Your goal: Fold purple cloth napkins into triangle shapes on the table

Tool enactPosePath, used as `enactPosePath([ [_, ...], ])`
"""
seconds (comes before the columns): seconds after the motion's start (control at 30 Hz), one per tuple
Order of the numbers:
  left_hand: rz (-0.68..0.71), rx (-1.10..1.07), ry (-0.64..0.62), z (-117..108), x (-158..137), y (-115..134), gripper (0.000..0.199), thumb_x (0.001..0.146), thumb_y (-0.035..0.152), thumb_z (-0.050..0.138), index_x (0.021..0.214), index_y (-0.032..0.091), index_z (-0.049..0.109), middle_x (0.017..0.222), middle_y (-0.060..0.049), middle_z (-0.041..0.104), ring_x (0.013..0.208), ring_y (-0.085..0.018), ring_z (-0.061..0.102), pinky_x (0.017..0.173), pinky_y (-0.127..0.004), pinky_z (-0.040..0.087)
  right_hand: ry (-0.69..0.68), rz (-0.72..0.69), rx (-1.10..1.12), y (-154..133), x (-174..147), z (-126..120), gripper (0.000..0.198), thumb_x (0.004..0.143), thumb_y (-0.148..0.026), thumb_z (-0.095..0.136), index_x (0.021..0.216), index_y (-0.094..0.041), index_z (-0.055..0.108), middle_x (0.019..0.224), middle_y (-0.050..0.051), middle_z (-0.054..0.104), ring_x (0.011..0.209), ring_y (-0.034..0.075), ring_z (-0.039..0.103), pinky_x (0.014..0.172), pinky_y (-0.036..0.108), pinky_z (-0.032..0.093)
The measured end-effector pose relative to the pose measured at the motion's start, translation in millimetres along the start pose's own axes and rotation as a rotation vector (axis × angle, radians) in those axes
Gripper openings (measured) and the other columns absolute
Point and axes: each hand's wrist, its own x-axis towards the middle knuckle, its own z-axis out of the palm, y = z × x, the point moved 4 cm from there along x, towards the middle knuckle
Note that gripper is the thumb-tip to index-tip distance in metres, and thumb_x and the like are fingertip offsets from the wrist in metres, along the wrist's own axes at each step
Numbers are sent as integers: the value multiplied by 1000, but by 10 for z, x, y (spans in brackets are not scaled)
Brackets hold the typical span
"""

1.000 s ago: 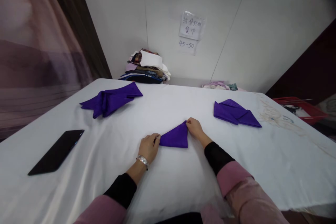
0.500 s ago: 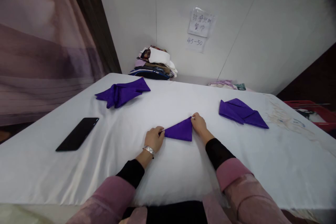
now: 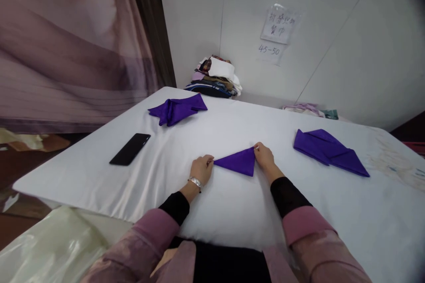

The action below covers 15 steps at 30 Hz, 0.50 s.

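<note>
A purple cloth napkin (image 3: 237, 162), folded into a triangle, lies on the white-covered table (image 3: 212, 128) between my hands. At its pointed left corner, my left hand (image 3: 202, 169) pinches the tip between thumb and fingers. My right hand (image 3: 264, 155) grips the upper right corner in a pinch. The lower right corner points toward me. A second folded purple napkin (image 3: 179, 108) lies at the far left, with a gathered part and pointed ends. On the right rests another folded purple napkin (image 3: 330, 151), lying flat.
A black phone (image 3: 130, 149) lies on the left of the table. Piled clothes (image 3: 215, 77) stand beyond the far edge, with more cloth (image 3: 308, 109) to their right. Handwritten paper signs (image 3: 277, 26) hang on the wall. A pink curtain (image 3: 66, 44) hangs at left.
The view has swung to the left, so things appear shifted right. Both hands stay at the corners of the triangular napkin, which keeps its shape.
</note>
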Motion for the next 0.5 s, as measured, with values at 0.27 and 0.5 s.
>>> enactPosePath([
  [0.27,66,-9,-29,-5,-16,11,28,78,13,45,99,23,60,88,0,69,87,-18,61,84,-34,46,-7,-3,1,-2,6,-1,23,84,-25,41,100,-26,58,87,2,66,79,17,58,59,25,34],
  [0.5,157,98,-25,-3,10,-7,36,76,5,39,100,21,60,95,-3,68,92,-20,58,85,-37,44,0,-12,13,-9,13,8,23,85,-24,42,100,-26,58,86,2,66,80,17,59,60,25,35],
])
